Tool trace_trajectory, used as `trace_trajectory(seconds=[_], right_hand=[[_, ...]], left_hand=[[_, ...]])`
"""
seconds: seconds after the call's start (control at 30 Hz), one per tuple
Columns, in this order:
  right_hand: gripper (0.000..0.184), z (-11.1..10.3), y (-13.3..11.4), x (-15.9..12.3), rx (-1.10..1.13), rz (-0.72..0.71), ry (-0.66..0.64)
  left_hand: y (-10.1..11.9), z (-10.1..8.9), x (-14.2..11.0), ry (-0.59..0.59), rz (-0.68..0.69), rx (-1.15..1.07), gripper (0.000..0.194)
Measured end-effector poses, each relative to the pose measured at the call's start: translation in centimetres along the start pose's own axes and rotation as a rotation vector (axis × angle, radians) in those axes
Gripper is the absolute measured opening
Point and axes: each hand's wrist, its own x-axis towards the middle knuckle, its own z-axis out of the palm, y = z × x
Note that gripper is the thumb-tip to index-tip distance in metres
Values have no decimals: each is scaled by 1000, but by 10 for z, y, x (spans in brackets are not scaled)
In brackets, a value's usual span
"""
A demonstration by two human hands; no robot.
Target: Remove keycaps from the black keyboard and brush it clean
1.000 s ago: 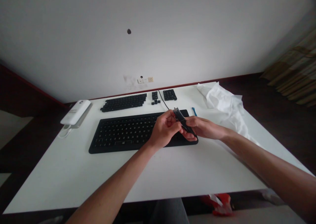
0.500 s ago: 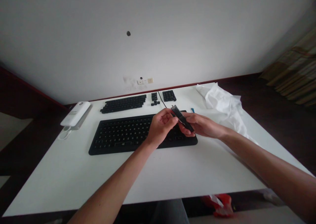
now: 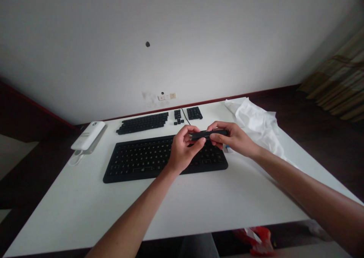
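Both my hands hold a long black key bar (image 3: 209, 134) level above the right part of a black keyboard frame (image 3: 148, 159). My left hand (image 3: 183, 148) pinches its left end with curled fingers. My right hand (image 3: 231, 138) grips its right end. The bar looks like a long keycap. Rows of loose black keycaps (image 3: 143, 122) lie behind the keyboard, with smaller groups of keycaps (image 3: 195, 113) to their right.
The white table (image 3: 199, 201) carries a white power bank with a cable (image 3: 88, 135) at the back left and crumpled white cloth (image 3: 256, 121) at the back right. A thin black cable (image 3: 185, 115) runs between the keycap groups. Something red (image 3: 256, 239) lies below the front edge.
The bar has turned from a slanted pose to level, and both hands have risen slightly. The blue thing by my right hand is now mostly hidden.
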Motion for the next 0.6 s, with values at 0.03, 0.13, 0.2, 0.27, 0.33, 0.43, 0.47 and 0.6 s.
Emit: trace_trajectory(seconds=[0.03,0.13,0.2,0.27,0.33,0.43,0.47,0.6], right_hand=[[30,-1,1,1,5,-10,22],[31,-3,7,3,53,-58,50],[29,-4,9,4,97,-85,46],[27,-5,10,5,130,-94,37],[25,-4,8,4,131,-87,27],[24,-3,6,3,105,-79,15],[23,-2,6,3,101,-76,11],[25,-1,7,3,147,-83,-9]], left_hand=[[0,0,-1,-9,29,57,29],[1,0,-3,-13,84,181,22],[1,1,-4,1,111,214,20],[2,2,-4,10,132,250,19],[1,2,-5,14,145,284,18],[0,2,-5,12,138,276,18],[-1,2,-5,9,129,259,18],[-5,2,-3,-14,56,112,21]])
